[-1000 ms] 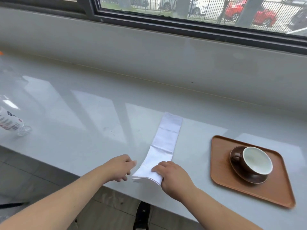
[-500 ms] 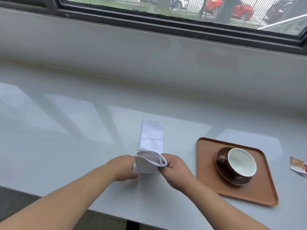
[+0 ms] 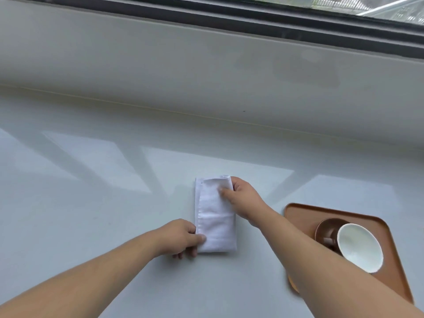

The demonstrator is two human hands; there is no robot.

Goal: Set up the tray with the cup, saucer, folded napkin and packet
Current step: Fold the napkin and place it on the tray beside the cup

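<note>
Pale counter (image 3: 91, 214): both hands at napkin (image 3: 214, 223) edges.

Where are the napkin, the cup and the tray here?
napkin (image 3: 214, 216): head view, middle of the folded white cloth.
cup (image 3: 359, 247): head view, white inside of the bowl.
tray (image 3: 305, 211): head view, bare far left corner.
</note>
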